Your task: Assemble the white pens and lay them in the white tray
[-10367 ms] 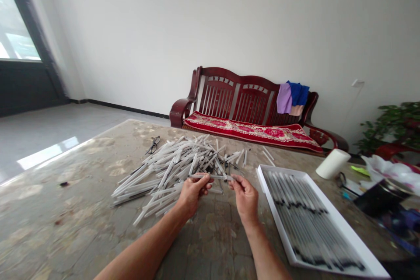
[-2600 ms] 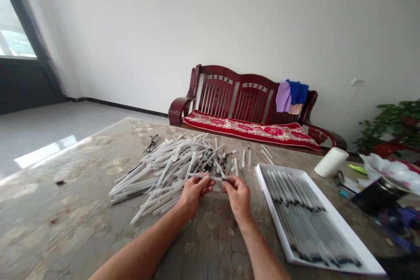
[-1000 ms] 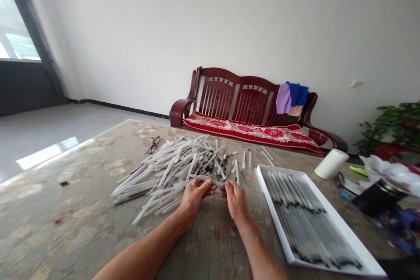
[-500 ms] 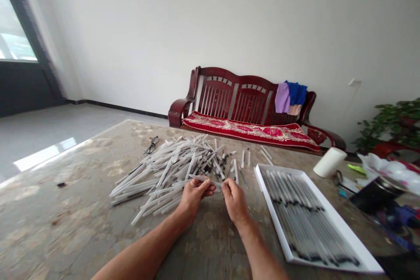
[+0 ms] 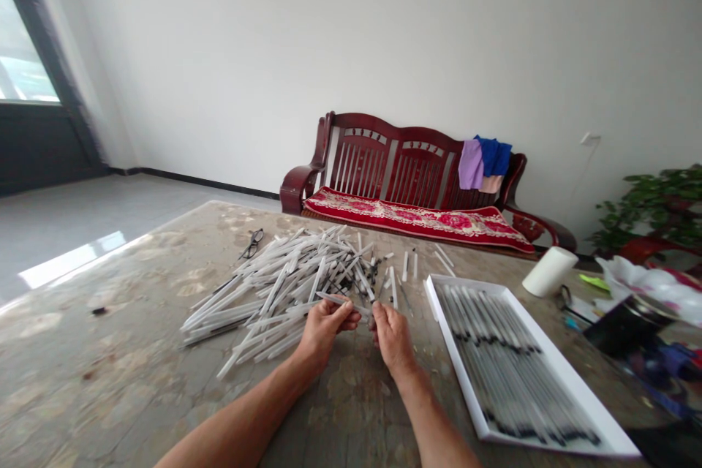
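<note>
My left hand is closed in a pinch on a slim whitish pen, which points toward the pile's far side. Just to its right, the fingers of my right hand are pressed together at the pen's near end; what they pinch is small, dark and hard to make out. Beyond and left of my hands spreads a loose pile of whitish pen barrels with dark bits among them. To the right stands a shallow white box holding two rows of clear pens with black ends.
Black glasses lie behind the pile, and a small dark piece sits at the left. Several loose tubes lie behind the box. A white roll, a black cup and a plastic bag occupy the right side.
My right fingers have shifted slightly, and a small gap with a dark bit now shows between them and the pale barrel. My left hand keeps its hold on the pen.
</note>
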A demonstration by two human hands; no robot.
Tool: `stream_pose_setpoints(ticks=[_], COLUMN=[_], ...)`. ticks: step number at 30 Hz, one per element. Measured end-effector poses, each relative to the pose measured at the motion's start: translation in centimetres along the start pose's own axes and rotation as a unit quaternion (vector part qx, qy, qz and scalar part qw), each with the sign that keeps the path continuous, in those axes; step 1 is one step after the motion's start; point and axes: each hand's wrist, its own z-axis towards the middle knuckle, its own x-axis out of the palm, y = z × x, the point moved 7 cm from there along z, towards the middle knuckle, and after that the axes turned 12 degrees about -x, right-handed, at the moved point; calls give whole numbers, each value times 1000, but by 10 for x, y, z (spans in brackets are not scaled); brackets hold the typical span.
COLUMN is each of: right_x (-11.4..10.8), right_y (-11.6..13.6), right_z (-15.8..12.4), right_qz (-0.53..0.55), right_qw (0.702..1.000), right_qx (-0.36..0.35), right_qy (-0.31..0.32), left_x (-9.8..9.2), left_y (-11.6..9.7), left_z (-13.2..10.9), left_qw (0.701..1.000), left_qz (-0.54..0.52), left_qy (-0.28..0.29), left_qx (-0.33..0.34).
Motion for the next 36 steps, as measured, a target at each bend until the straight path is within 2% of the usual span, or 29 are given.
stream_pose_setpoints(ticks=[5, 8, 11, 16, 21, 26, 30, 33, 34, 36], right_x=[0, 1, 3, 2, 10, 8, 15, -2, -12, -26], right_y=[9, 5, 2, 9, -5, 1, -6, -4, -1, 7], right_z=[0, -1, -2, -2, -5, -5, -8, -1, 1, 2], right_qz=[-25, -18, -2, -23, 52, 79, 126, 37, -22, -143], right_qw=[999, 1000, 1000, 999, 996, 996, 987, 997, 997, 982], right_qx=[-48, -21, 5, -31, 62, 42, 100, 50, 20, -40], right_qy=[2, -8, 8, 2, 21, 12, 22, -42, -76, -117], left_x=[-1, 0, -1, -1, 0, 2, 5, 5, 4, 2], left_y=[2, 2, 2, 4, 2, 1, 2, 2, 0, -10], left_z=[1, 2, 3, 4, 2, -1, 0, 3, 3, -1], left_qw=[1000, 1000, 1000, 1000, 1000, 1000, 999, 992, 984, 950], left_qz=[-7, 0, 1, -3, 1, -2, 19, 121, 178, 295], left_qy=[-3, 6, 0, 6, 9, 16, 32, 28, 19, -18], left_qx=[-10, -9, -9, -15, -13, -15, -11, 2, 22, 106])
